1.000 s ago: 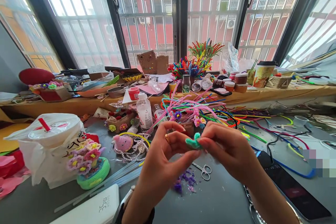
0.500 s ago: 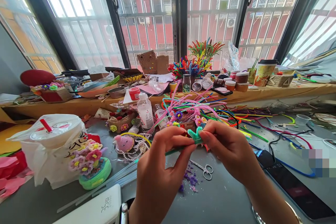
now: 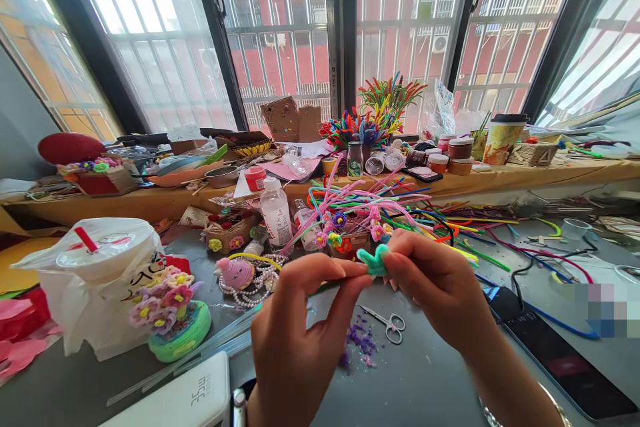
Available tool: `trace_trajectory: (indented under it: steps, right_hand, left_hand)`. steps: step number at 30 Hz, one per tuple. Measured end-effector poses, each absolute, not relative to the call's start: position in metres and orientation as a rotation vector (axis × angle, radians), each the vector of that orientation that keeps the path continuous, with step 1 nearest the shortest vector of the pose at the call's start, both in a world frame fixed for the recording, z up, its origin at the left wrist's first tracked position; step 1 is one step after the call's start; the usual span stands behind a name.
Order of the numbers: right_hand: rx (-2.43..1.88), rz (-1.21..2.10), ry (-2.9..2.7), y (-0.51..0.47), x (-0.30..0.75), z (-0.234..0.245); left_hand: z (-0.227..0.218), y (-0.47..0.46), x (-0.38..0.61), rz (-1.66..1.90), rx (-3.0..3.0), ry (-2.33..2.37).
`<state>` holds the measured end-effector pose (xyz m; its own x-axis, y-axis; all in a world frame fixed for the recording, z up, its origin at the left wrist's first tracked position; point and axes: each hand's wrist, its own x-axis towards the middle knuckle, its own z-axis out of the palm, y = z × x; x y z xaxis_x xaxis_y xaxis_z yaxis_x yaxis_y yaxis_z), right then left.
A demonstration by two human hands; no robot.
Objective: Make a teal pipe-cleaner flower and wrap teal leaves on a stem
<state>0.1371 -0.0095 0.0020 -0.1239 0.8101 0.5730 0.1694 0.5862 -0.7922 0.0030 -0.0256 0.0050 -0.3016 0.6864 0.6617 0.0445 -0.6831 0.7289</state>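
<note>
A mint-green pipe cleaner (image 3: 373, 259), bent into small loops, is held up between my two hands over the grey table. My left hand (image 3: 311, 327) pinches its lower left side with thumb and index finger. On the right side, the thumb and fingers of my right hand (image 3: 439, 287) grip one loop. Part of the pipe cleaner is hidden behind the fingers. Below and between the hands lie small silver scissors (image 3: 390, 324) and a scatter of purple fuzz clippings (image 3: 361, 340).
Behind my hands lies a pile of coloured pipe cleaners (image 3: 370, 203). To the left are a pipe-cleaner flower pot (image 3: 180, 333), a bagged drink cup (image 3: 105, 280), a white power bank (image 3: 180, 393) and a clear bottle (image 3: 276, 213). A phone (image 3: 565, 353) lies at right.
My left hand has shifted slightly left, and its fingers have straightened and closed nearer the base of the green loops. The loops look a little wider apart. My right hand keeps its pinch.
</note>
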Motion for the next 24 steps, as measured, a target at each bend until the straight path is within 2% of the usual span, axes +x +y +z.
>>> trace_trajectory:
  steps: [8,15,24]
  right_hand:
    - [-0.692,0.819,-1.616,-0.005,0.136,-0.001]
    - [-0.748,0.885,-1.589,-0.004,0.139,0.001]
    - [-0.949,0.726,-1.659,-0.014,0.142,0.009]
  left_hand:
    - [0.017,-0.02,-0.005,1.49,1.245,0.847]
    - [0.016,-0.019,-0.006,1.477,1.247,0.854]
    - [0.016,-0.021,-0.006,1.498,1.315,0.911]
